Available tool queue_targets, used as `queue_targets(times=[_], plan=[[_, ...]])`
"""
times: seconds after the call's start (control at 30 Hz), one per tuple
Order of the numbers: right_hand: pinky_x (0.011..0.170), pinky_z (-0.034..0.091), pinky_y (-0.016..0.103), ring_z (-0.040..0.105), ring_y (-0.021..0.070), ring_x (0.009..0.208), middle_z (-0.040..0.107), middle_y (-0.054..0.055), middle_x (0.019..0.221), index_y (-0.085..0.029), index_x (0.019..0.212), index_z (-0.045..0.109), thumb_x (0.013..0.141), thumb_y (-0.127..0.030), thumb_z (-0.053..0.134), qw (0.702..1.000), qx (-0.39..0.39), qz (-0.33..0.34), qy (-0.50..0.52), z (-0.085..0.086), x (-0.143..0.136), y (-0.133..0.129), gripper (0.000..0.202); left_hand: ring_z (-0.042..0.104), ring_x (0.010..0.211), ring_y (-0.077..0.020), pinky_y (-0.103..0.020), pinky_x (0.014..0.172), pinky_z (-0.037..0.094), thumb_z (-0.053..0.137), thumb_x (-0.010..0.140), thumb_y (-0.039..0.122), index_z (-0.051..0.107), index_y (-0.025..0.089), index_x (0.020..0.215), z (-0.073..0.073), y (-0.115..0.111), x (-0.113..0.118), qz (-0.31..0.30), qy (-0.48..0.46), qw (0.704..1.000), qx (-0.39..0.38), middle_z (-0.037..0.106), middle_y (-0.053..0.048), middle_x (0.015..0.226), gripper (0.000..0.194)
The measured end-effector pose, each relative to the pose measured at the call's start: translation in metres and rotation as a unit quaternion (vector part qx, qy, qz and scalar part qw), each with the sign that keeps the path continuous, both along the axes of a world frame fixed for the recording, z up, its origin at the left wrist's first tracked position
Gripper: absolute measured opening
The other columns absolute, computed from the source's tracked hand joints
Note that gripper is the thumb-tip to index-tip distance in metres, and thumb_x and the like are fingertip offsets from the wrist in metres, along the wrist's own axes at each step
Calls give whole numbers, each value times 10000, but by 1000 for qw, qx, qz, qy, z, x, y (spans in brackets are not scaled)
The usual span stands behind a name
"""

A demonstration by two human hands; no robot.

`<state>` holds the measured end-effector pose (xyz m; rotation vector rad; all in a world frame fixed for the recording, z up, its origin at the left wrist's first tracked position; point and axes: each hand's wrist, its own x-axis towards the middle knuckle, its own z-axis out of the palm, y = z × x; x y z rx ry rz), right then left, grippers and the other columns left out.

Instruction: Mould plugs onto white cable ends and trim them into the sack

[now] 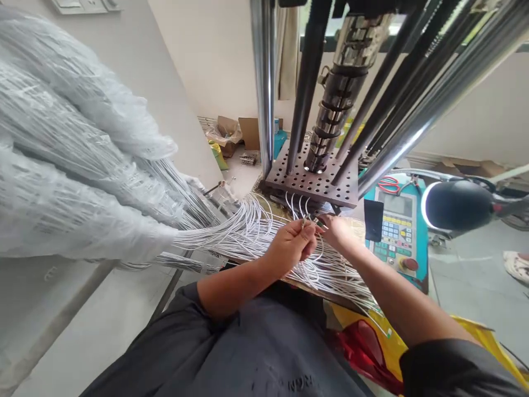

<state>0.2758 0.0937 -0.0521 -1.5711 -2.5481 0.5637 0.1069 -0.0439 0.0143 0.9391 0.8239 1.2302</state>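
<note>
My left hand (294,245) is closed in a pinch on a thin white wire, just below the front edge of a drilled metal plate (285,173). Close beside it, my right hand (334,229) reaches under the plate's edge. Its fingertips are largely hidden, so what they touch does not show. Several white wires (293,203) hang in loops from beneath the plate. A wide spread of white wires (231,234) covers the worktop under both hands and runs left into plastic-wrapped bundles (82,182).
A metal column (330,116) and dark rods rise from the plate. At right are a teal control panel (397,220) with a red knob, red-handled pliers (388,184) and a round lamp (458,204). Cardboard boxes (250,132) stand behind. Red and yellow material (367,347) lies below my right arm.
</note>
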Motion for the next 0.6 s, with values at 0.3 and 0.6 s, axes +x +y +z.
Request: queue_targets(times=[0.3,0.6], plan=[[591,437,271,586,171,634,682,29,699,-198,770,692,885,-398,525,991,-108,-47,59,31,94,-45,284,510,625,-121,-248,664,398,529,989,476,655,157,682,-63,26,20,-82,344,928,120,574,5,628,460],[874,543,355,717,274,957,790,41,1007,-212,1058,784,905,-394,531,935,-72,-179,297,1,107,-126,347,663,871,-186,-286,868,486,539,988,302,729,179,902,-70,40,41,-121,447,844,270,742,-80,925,242]])
